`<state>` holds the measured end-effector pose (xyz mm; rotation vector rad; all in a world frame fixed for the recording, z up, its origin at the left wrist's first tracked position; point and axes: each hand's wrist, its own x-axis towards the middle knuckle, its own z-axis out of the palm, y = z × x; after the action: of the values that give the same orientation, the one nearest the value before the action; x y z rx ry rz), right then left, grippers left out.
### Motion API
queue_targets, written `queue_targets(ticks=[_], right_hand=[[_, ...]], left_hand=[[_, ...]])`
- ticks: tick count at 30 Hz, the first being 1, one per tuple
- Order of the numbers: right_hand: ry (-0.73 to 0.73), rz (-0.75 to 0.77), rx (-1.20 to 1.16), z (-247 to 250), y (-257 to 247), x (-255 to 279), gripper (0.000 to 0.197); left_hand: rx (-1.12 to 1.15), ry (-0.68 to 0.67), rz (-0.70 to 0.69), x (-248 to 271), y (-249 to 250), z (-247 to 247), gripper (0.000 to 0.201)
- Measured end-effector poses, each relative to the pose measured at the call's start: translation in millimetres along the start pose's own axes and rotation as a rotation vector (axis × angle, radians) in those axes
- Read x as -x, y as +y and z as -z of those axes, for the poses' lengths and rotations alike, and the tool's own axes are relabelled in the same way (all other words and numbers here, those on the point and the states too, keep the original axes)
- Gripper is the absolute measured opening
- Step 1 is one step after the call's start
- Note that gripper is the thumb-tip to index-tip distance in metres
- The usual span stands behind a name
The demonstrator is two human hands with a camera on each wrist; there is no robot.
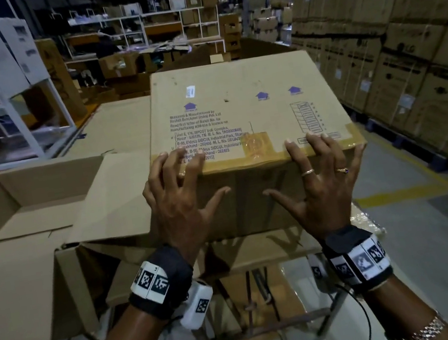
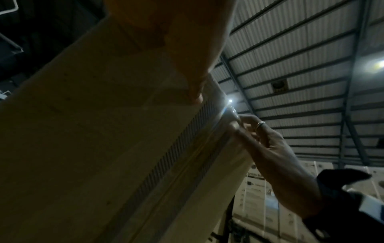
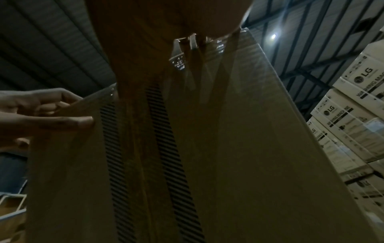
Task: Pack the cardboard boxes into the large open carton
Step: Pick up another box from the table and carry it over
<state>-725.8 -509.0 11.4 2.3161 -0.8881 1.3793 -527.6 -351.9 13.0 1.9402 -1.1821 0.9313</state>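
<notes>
A sealed brown cardboard box [image 1: 241, 101] with purple print and tape along its near edge sits in the middle of the head view. My left hand [image 1: 188, 175] grips its near left edge, fingers hooked over the top and thumb on the front face. My right hand [image 1: 299, 166] grips the near right edge the same way. The large open carton [image 1: 49, 181] stands just to the left with its flaps spread, one flap lying against the box. In the left wrist view the box [image 2: 104, 131] fills the frame, with the right hand [image 2: 270, 143] at its edge. The right wrist view shows the box [image 3: 228, 131] and the left hand [image 3: 41, 113].
Tall stacks of LG cartons [image 1: 404, 50] wall off the right side beyond a yellow floor line [image 1: 413, 191]. A white metal frame [image 1: 15, 115] stands at the left. Shelving [image 1: 145, 28] and loose boxes fill the back. Flat cardboard [image 1: 260, 250] lies under the box.
</notes>
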Motion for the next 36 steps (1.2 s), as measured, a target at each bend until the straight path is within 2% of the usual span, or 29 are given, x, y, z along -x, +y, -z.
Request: queue_targets(ticks=[4,6,10,14,17,20,23,25,28,30,33,36], right_hand=[[0.008,-0.074,-0.184,33.1,4.9,-9.3,0.057],[-0.023,-0.163,-0.161,44.0,14.4,-25.7,0.058],[-0.230,-0.280,-0.074,46.1,33.4,-56.2,0.087],[-0.446,-0.256,-0.130,47.8,42.2,-60.8,0.100],[-0.466,-0.258,-0.133,59.9,46.6,-44.7,0.103],[-0.446,-0.264,-0.135,76.7,47.8,-20.2,0.112],[-0.479,-0.275,-0.183,93.9,51.7,-0.6,0.122],[-0.503,-0.294,-0.270,102.2,59.6,5.9,0.125],[-0.547,-0.339,-0.468,105.1,69.3,15.2,0.134],[-0.580,-0.344,-0.577,103.0,69.4,23.7,0.141],[-0.609,-0.338,-0.580,99.5,65.2,36.2,0.151],[-0.624,-0.340,-0.511,86.9,62.3,48.2,0.157]], left_hand=[[0.129,0.022,0.144,-4.5,21.1,30.5,0.043],[0.145,0.009,0.208,-11.8,28.1,40.7,0.037],[0.025,-0.030,0.183,-13.9,37.4,47.3,0.037],[-0.054,-0.053,0.144,2.9,53.7,52.6,0.037],[-0.037,-0.046,0.144,22.4,63.6,60.6,0.030],[0.041,0.017,0.184,34.6,68.7,71.4,0.025],[0.099,0.070,0.245,38.6,71.4,82.1,0.039],[0.121,0.038,0.290,39.4,72.4,87.8,0.063],[0.230,-0.125,0.417,42.2,68.5,93.4,0.097],[0.245,-0.239,0.448,46.1,63.7,94.7,0.110],[0.273,-0.339,0.464,56.6,58.5,91.1,0.124],[0.265,-0.384,0.471,70.2,53.1,74.5,0.134]])
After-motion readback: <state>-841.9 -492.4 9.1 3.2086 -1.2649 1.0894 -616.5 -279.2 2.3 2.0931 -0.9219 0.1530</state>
